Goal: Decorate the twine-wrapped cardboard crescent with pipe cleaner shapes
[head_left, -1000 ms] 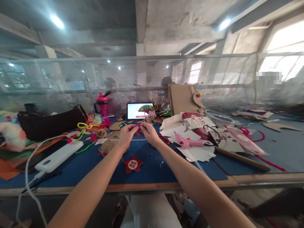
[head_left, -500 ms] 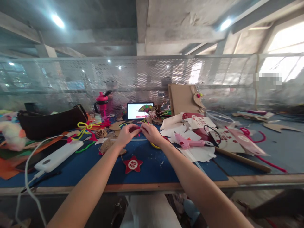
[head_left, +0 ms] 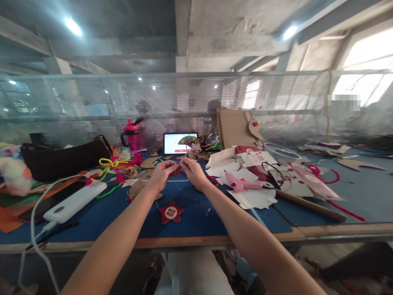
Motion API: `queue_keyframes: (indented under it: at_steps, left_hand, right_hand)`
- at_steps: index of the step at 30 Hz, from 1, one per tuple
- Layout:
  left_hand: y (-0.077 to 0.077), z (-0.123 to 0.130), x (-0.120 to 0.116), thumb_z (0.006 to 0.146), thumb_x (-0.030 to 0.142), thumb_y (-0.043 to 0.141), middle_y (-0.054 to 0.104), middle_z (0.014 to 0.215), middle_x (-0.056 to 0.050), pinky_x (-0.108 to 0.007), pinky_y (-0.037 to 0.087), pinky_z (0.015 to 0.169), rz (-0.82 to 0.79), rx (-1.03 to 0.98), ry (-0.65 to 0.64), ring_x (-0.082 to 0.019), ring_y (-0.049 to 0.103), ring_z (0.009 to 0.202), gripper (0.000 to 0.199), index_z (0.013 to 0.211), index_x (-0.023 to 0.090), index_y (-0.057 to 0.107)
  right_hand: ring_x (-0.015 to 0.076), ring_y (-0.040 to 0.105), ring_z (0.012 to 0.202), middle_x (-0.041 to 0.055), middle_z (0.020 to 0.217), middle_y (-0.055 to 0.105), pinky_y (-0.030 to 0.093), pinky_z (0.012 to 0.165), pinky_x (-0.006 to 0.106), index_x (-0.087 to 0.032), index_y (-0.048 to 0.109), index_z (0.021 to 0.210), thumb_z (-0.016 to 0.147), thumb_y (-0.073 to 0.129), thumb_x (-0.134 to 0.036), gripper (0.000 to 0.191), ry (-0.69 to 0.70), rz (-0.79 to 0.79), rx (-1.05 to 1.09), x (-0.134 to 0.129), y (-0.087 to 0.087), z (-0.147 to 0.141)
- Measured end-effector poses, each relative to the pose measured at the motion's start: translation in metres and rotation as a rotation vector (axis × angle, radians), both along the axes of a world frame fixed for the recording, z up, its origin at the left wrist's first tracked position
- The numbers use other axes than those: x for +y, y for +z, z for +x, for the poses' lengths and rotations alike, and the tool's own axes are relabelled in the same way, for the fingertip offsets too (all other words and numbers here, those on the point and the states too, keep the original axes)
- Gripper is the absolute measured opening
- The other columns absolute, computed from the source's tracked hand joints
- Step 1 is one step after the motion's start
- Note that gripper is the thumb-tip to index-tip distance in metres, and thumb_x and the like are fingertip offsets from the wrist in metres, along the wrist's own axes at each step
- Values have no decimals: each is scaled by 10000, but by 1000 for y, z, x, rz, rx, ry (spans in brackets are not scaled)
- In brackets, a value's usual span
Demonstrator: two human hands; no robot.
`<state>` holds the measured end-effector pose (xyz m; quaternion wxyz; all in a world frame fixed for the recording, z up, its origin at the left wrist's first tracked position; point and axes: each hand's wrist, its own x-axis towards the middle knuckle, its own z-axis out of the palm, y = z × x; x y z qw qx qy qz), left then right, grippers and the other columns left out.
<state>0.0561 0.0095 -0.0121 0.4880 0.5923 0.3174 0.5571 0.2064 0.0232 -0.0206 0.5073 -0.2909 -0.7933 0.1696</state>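
Observation:
Both hands meet above the middle of the blue mat. My left hand (head_left: 162, 176) is closed in a pinch on a small dark red piece (head_left: 176, 173), its exact kind too small to tell. Close against it, my right hand (head_left: 194, 174) has its fingers pinched together, and what lies in them is hidden. Nearer the front edge lies a red star ornament (head_left: 171, 212) with a white round label and a twine loop. A twine-wrapped brown piece (head_left: 138, 189) rests beside my left wrist. Behind my right wrist a red curved strip (head_left: 213, 179) partly shows.
Right of my arms lie a pink glue gun (head_left: 241, 183), white paper scraps (head_left: 256, 198) and a cardboard tube (head_left: 310, 205). To the left are a white power bank (head_left: 75, 203) with a cable and a yellow pipe-cleaner bow (head_left: 109, 166). A tablet (head_left: 172, 143) and pink bottle (head_left: 132, 137) stand behind.
More of the red piece now shows between my hands, below the fingertips. The red strip by my right wrist is more visible. The view has shifted slightly.

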Motion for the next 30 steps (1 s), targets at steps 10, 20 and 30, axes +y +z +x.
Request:
queue_keyframes:
  at_steps: [10,20,30]
  left_hand:
    - [-1,0,-1,654,369,696,595,632,3,-259,454,633,164,128,244,-136,549,627,243,734,152,620]
    - [-3,0,1,657,355,692,590,599,-1,-260,440,586,156,227,145,-137,540,570,217,699,151,629]
    - [-2,-2,1,666,346,693,586,626,0,-252,421,611,154,242,39,-124,522,594,219,711,141,632]
  right_hand:
    - [105,418,557,-12,630,471,335,542,248,-185,468,685,816,460,-510,351,317,-549,229,10,-10,1]
    - [117,433,650,-21,683,457,337,631,232,-192,454,713,864,397,-296,192,89,-83,-68,6,-1,7]
    - [129,457,706,2,744,484,360,673,243,-194,453,726,874,402,-319,200,190,-101,-117,12,1,13]
